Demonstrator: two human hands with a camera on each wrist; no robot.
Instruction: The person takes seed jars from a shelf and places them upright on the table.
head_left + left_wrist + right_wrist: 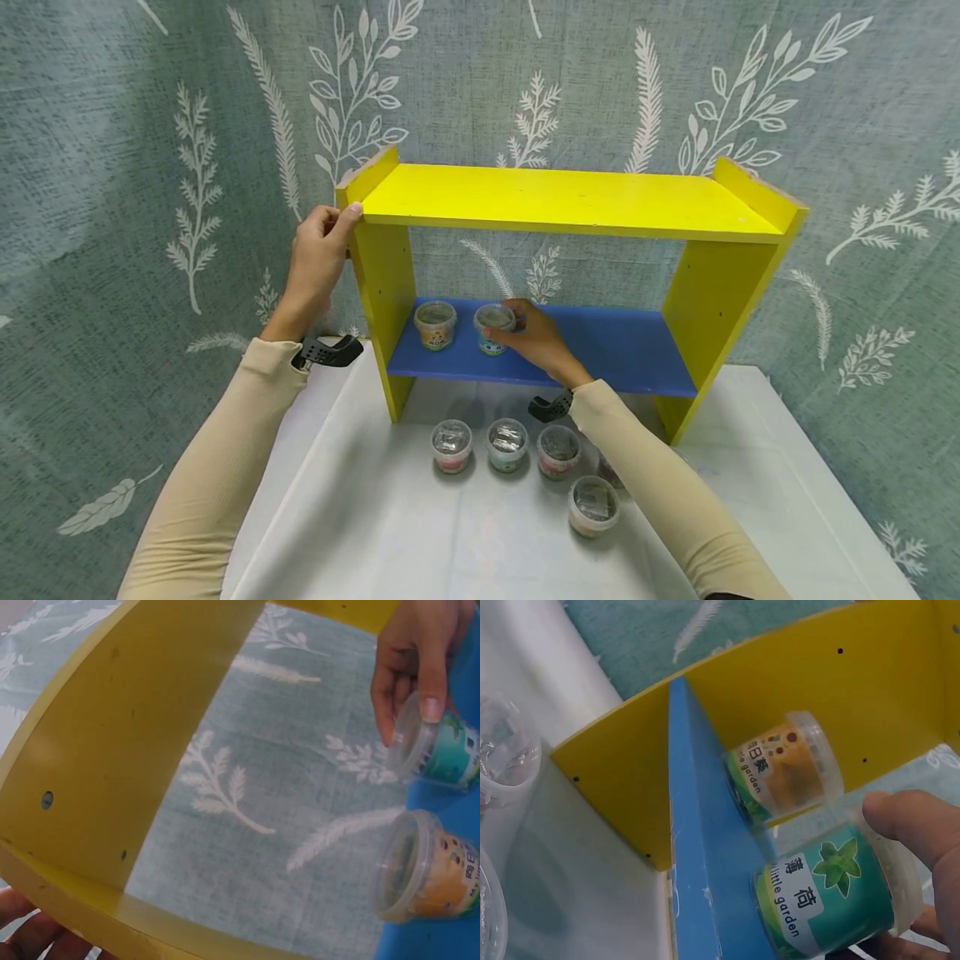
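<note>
My right hand (542,340) grips a clear plastic tub with a teal label and a green leaf picture (832,892), thumb on the near side of its rim. The tub stands on the blue shelf (600,342). To its left on that shelf is a tub with an orange label (436,327), which nothing touches. My left hand (318,254) holds the upper left corner of the yellow shelf unit (555,200), its thumb on the front edge; in the left wrist view its fingers (37,937) show partly beside the yellow side panel.
On the white tablecloth (390,533) before the unit stand several lidded tubs, among them one at left (452,447), a pale one (507,446) and a nearer one (593,507). My right forearm partly covers another. A patterned green cloth (465,83) hangs behind.
</note>
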